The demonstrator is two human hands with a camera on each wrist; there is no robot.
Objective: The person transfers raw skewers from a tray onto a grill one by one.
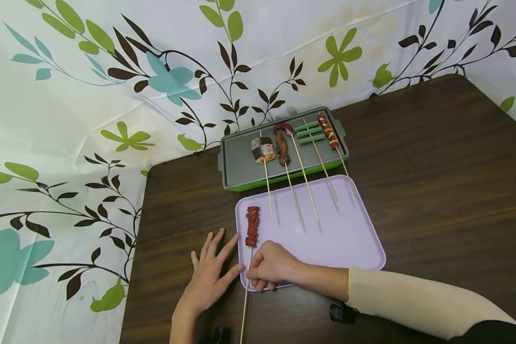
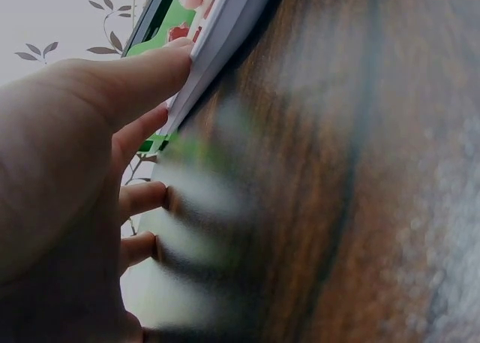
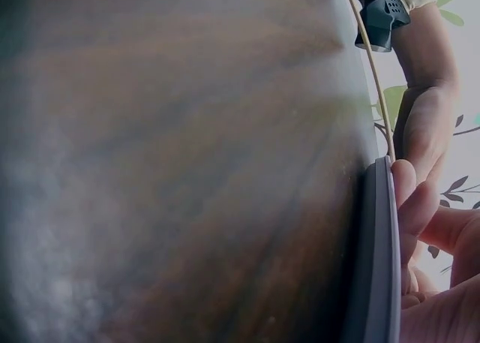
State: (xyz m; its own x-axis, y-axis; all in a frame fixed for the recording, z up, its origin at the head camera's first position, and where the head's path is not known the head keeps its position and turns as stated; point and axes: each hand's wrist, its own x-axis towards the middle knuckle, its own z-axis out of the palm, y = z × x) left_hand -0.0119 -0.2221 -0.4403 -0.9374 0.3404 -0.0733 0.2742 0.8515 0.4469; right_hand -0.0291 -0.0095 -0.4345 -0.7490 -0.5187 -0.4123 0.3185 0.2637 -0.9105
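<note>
A skewer of red sausage-like pieces (image 1: 252, 226) lies along the left side of a lilac tray (image 1: 327, 243), its stick reaching past the near edge. My right hand (image 1: 272, 263) pinches that stick with thumb and fingers below the red pieces. In the right wrist view the fingers (image 3: 420, 208) sit at the tray's rim, with the stick beside them. My left hand (image 1: 209, 274) has its fingers spread on the table, thumb and index fingertip at the tray's left edge. The left wrist view shows the thumb (image 2: 142, 76) against the rim.
Behind the tray stands a grey-topped green grill (image 1: 236, 165). Several skewers lie across it: rolled pieces (image 1: 263, 149), brown meat (image 1: 282, 149), a dark red tentacle (image 1: 283, 127), green stalks (image 1: 310, 133) and a red-and-yellow one (image 1: 328, 130). Their sticks overhang the tray. A patterned cloth (image 1: 275, 43) hangs behind.
</note>
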